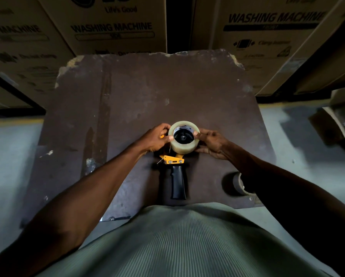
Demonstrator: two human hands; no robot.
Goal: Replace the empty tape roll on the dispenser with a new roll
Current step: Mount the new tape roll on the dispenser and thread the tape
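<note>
The tape roll [184, 145] is translucent cream, the dispenser [175, 168] yellow with a black handle, the table [147, 92] mottled dark brown.

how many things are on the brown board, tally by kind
Tape rolls: 2, the clear roll on the dispenser and the brown roll near the right arm
Tape dispensers: 1, the orange and black dispenser
Total: 3
</note>
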